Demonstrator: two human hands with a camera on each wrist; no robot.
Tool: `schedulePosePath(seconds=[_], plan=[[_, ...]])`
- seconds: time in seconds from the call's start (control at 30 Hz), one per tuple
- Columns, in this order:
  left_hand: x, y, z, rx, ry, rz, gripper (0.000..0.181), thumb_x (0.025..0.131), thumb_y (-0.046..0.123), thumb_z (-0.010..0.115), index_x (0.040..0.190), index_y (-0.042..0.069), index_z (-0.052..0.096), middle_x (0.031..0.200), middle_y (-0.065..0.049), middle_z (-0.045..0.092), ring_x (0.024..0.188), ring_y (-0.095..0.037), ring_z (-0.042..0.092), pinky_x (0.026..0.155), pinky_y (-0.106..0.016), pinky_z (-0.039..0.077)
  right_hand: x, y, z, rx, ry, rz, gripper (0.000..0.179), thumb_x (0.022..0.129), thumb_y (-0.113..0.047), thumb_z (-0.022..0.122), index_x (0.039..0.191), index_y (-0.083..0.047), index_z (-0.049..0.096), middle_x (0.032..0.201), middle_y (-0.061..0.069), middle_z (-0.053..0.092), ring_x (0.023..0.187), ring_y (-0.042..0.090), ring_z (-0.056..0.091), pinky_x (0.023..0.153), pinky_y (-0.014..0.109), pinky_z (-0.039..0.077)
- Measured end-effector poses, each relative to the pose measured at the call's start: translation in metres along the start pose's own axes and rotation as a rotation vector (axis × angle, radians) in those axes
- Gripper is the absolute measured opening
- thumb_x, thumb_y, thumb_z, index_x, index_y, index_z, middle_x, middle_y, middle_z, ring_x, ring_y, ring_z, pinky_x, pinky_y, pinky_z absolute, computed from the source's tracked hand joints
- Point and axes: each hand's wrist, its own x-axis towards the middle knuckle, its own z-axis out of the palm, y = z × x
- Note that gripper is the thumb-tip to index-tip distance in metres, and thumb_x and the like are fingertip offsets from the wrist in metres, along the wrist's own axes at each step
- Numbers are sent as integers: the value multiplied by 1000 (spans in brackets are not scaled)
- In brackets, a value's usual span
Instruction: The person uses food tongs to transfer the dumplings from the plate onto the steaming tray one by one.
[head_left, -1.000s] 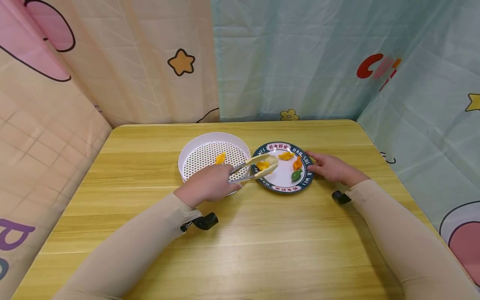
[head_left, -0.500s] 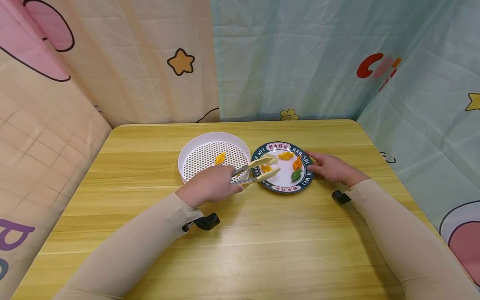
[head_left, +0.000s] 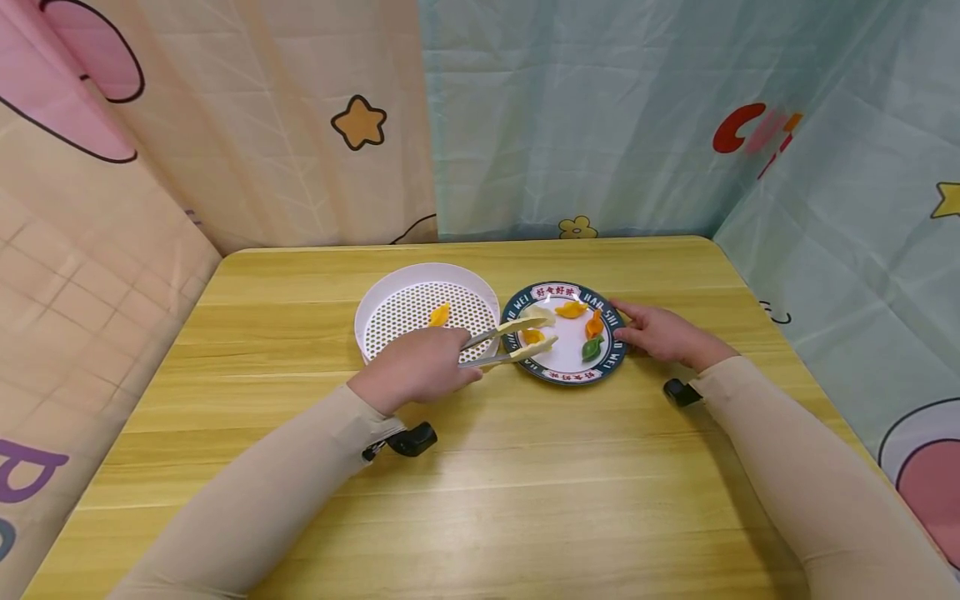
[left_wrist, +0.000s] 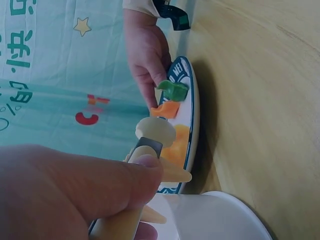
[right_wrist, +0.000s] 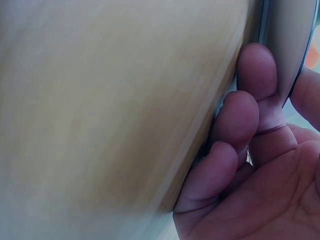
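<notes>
In the head view my left hand (head_left: 416, 367) grips a pair of tongs (head_left: 525, 324) with cream tips, spread apart over the plate's left side. Between the tips a yellow dumpling-shaped piece (head_left: 533, 336) lies on the plate. The plate (head_left: 566, 350) is white with a dark lettered rim. My right hand (head_left: 663, 335) holds its right edge; in the right wrist view the curled fingers (right_wrist: 257, 70) are beneath the rim. Toward the right of the plate sit another yellow piece (head_left: 572, 309), an orange piece (head_left: 594, 324) and a green piece (left_wrist: 174, 91).
Left of the plate stands a round white basket (head_left: 365, 321) with a perforated bottom, partly behind my left hand. One yellow piece (head_left: 440, 314) lies inside it. Printed curtains (head_left: 615, 125) enclose the wooden table (head_left: 480, 500) at the back and sides.
The tongs' tips have spread apart around the yellow piece, which now rests slightly further right on the plate. My right hand stays at the plate's edge.
</notes>
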Motion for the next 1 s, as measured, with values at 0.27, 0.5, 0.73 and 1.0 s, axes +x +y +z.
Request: schedulePosePath(seconds=[0.27, 0.5, 0.73, 1.0], plan=[[2, -1, -3, 34, 14, 23, 31, 100, 48, 69, 105, 18, 63, 88, 1, 64, 78, -20, 60, 64, -37, 47, 1, 1, 0, 1, 3, -5, 71, 110, -29, 56, 168, -13, 19, 83, 7, 55, 74, 23, 51, 66, 30, 44], [1, -2, -4, 51, 30, 23, 30, 99, 48, 69, 102, 19, 63, 88, 2, 65, 78, -20, 61, 63, -39, 47, 1, -1, -1, -2, -1, 8, 71, 111, -31, 55, 169, -15, 18, 84, 7, 54, 77, 23, 52, 69, 31, 44], [1, -2, -5, 63, 28, 32, 30, 99, 48, 69, 102, 19, 64, 88, 1, 65, 79, -20, 61, 64, -39, 48, 2, 1, -1, 6, -3, -3, 70, 111, -28, 55, 169, -14, 18, 83, 7, 55, 77, 24, 52, 69, 31, 44], [1, -2, -3, 61, 33, 37, 29, 100, 46, 68, 102, 18, 64, 90, 1, 66, 81, -20, 61, 69, -40, 50, 2, 2, -1, 3, -4, -1, 70, 111, -29, 55, 169, -15, 17, 83, 6, 54, 76, 23, 51, 68, 31, 43]])
